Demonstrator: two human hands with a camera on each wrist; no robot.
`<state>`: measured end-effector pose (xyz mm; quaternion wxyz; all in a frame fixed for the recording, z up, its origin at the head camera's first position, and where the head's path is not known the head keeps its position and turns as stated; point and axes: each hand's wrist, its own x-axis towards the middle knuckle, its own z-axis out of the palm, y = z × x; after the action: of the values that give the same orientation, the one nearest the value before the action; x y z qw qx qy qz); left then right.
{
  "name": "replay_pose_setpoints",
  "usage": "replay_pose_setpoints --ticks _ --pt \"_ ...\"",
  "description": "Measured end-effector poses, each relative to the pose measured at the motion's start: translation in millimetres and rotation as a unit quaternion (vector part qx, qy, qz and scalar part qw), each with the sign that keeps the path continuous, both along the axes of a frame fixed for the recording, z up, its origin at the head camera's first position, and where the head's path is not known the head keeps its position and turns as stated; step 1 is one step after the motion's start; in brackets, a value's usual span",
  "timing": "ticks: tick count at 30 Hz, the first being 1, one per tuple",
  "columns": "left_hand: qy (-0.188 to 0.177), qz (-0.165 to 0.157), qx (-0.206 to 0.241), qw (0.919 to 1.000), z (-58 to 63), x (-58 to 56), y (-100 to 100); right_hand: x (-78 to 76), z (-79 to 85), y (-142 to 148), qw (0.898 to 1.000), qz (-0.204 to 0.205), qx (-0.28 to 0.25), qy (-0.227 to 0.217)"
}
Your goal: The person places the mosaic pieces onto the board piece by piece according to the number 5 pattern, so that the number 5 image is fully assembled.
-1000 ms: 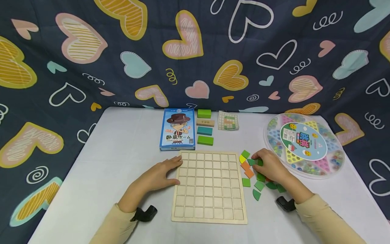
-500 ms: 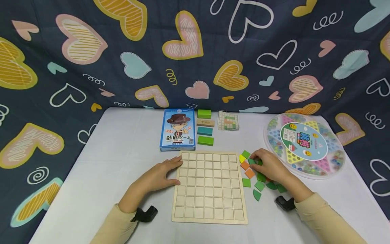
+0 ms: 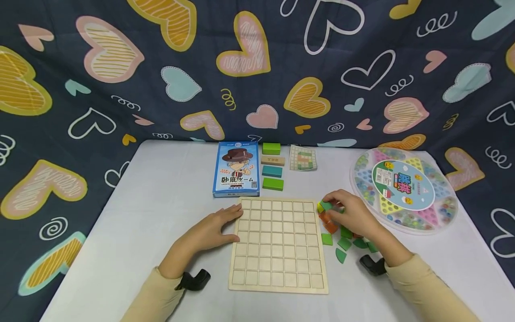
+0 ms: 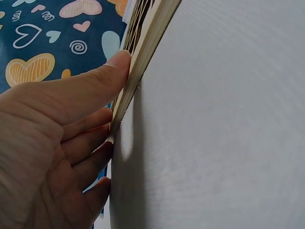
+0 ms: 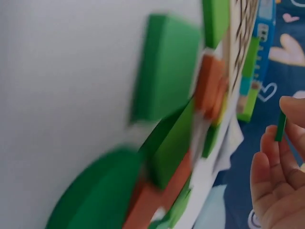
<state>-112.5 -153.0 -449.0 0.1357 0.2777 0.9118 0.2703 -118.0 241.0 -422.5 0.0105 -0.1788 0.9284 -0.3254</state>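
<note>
A pale wooden board (image 3: 278, 243) with a grid of shallow square cells lies flat on the table. At its left edge rests my left hand (image 3: 213, 230), fingers spread and relaxed, the thumb touching the rim in the left wrist view. To the right of the board, my right hand (image 3: 354, 214) pinches a thin green tile (image 5: 281, 126) between thumb and fingers, held up off the table. Below and around that hand lie several loose tiles: an orange tile (image 3: 331, 226), a green square tile (image 3: 327, 239), and a dark green quarter-round tile (image 3: 340, 255). The hand hides some of them.
Behind the board stand a blue card-game box (image 3: 236, 170) and a column of several small blocks, such as a teal block (image 3: 272, 171). A patterned grid card (image 3: 303, 158) lies beside them. At the right is a round marble-game case (image 3: 403, 190); a heart-print cloth (image 3: 257, 67) hangs behind.
My right hand has shifted slightly up and left, lifting a green tile from among the loose pieces. The left hand stays at the board's edge.
</note>
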Motion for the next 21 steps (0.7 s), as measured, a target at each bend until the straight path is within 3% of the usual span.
replay_pose_setpoints --ticks 13,21 --pt "-0.004 -0.004 0.003 1.0 2.0 -1.8 1.4 -14.3 11.5 -59.0 0.994 0.094 -0.046 0.002" --pt "-0.006 -0.004 0.006 1.0 2.0 0.5 -2.1 -29.8 6.5 -101.8 0.983 0.175 -0.032 -0.045"
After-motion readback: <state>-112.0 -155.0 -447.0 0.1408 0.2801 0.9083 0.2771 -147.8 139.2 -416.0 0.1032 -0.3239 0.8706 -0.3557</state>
